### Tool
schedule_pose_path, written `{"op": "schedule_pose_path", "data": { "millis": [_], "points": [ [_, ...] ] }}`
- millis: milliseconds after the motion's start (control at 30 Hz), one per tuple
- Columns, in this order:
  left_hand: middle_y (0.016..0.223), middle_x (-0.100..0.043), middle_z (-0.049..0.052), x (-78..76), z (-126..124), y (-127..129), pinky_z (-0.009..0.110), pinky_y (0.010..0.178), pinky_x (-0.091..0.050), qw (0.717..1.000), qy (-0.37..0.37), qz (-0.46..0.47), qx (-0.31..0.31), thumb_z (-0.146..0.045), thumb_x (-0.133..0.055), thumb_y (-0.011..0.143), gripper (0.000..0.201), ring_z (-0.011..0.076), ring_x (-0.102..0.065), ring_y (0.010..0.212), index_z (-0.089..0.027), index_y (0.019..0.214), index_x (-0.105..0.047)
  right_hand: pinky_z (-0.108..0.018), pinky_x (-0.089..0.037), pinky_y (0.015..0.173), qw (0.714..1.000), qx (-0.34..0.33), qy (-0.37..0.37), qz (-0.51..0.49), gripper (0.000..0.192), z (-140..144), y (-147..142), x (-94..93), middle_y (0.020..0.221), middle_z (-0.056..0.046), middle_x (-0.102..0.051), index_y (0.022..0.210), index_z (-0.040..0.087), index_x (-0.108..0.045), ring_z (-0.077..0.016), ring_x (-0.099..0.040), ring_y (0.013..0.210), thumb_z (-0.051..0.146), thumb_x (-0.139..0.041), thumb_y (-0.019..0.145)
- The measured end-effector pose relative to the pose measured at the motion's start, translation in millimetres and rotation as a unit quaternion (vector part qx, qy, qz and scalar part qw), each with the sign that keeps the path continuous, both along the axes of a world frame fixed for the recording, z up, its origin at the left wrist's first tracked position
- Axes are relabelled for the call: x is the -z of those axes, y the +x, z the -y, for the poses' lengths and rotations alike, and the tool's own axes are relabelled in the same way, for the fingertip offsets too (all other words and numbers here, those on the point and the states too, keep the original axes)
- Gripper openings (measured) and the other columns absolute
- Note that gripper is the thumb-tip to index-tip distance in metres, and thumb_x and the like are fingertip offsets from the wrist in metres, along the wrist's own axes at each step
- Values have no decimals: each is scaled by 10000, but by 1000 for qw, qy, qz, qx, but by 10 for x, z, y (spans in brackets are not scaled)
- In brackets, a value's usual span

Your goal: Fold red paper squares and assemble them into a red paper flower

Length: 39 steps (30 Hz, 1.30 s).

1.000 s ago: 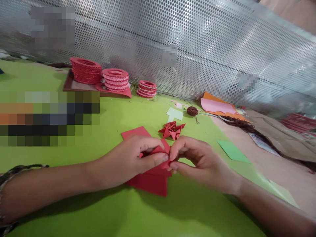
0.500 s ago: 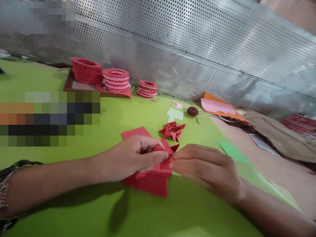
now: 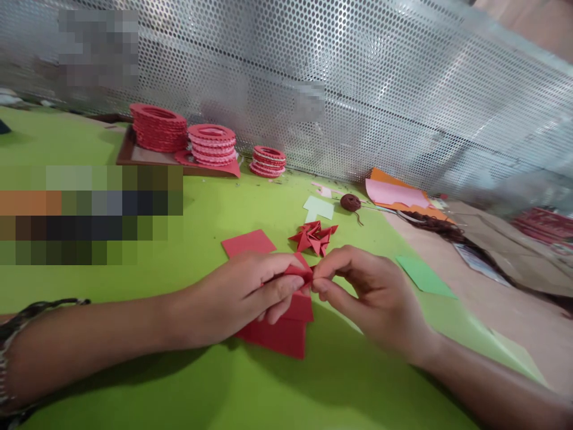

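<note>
Here, green table [image 3: 188, 382] before perforated metal screen [image 3: 380, 89]

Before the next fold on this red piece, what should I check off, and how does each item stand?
1. Both hands on the piece: ok. Left hand and right hand pinch the red piece between fingertips.
2. Piece clear of the stack: cannot tell. It sits right over the red sheets, and the fingers hide any gap.
3. Creases sharp: cannot tell, fingers cover most of it.
4. Finished folds out of the way: ok. The folded pile lies apart, behind the hands.
5. Spare paper in reach: ok, the red sheets lie under the left hand.
6. Table around the hands: ok, only a green slip lies to the right.
</note>
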<state>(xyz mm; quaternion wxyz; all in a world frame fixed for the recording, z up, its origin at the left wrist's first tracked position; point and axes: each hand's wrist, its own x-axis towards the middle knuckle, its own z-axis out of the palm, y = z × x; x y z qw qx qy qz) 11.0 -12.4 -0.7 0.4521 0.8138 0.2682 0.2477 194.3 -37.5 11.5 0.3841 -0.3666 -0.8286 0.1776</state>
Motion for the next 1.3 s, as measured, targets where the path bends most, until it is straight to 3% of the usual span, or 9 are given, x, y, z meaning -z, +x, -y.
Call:
{"op": "schedule_pose_path", "data": {
  "millis": [200,367,533,633,767,900,1033,1167,1300],
  "points": [
    [616,-453,-62,24,11,36,183,491,-337,999,36,-28,-16,-170,-360,848,149,80,-426,535,-175,753,-475,-192,-452,513,1000,15,6,-16,107,-6,-19,61,632,25,-534,830,173,-512,-90,-530,577,80,-513,776],
    [519,-461,-76,7,16,70,178,421,-284,999,-3,3,-43,-223,-422,845,221,66,-403,446,-170,637,-473,-179,-461,516,998,-10,54,-6,148,1,-26,60,661,23,-562,862,176,-513,-82,-541,586,59,-525,772],
    [509,-506,-80,11,-8,61,156,451,-339,995,-54,72,-46,-150,-418,832,214,56,-461,452,-171,631,-490,-199,-480,529,1000,6,11,-27,66,-20,-44,45,680,5,-604,791,166,-549,-92,-564,589,136,-601,762],
    [548,-568,-65,28,-28,54,158,474,-372,992,-92,75,-52,-191,-464,825,186,57,-496,466,-166,651,-526,-216,-485,537,995,16,98,-10,78,-18,-45,36,676,-6,-620,754,172,-555,-102,-576,596,105,-595,762],
    [567,-593,-54,27,-23,67,168,480,-394,989,-128,60,-42,-202,-456,826,203,65,-512,457,-166,643,-537,-255,-505,607,961,-4,261,88,112,3,-21,25,735,-41,-651,773,180,-567,-137,-597,683,71,-586,755],
    [593,-585,-46,10,6,85,185,558,-432,990,-118,71,-34,-172,-395,833,247,87,-561,566,-167,638,-546,-280,-516,577,894,-16,398,205,108,17,4,7,780,-47,-679,781,182,-607,-151,-594,674,101,-537,797],
    [711,-620,-33,26,14,76,201,673,-452,985,-133,108,-1,-124,-382,799,189,106,-585,733,-178,751,-556,-294,-518,558,847,0,460,265,100,12,22,-11,788,-35,-692,766,173,-633,-153,-593,642,121,-551,794],
    [720,-588,-26,46,3,70,194,642,-453,985,-127,118,20,-150,-446,790,90,108,-573,712,-175,799,-532,-284,-510,576,866,-37,431,251,69,3,37,-32,771,-60,-683,785,131,-627,-161,-602,665,100,-567,772],
    [606,-514,-55,46,-1,61,168,525,-388,998,-31,53,-1,-170,-400,844,191,77,-498,553,-180,676,-489,-252,-508,625,956,-5,258,139,69,-5,11,-42,793,-47,-647,860,162,-584,-140,-605,712,161,-570,793]
  ]
}}
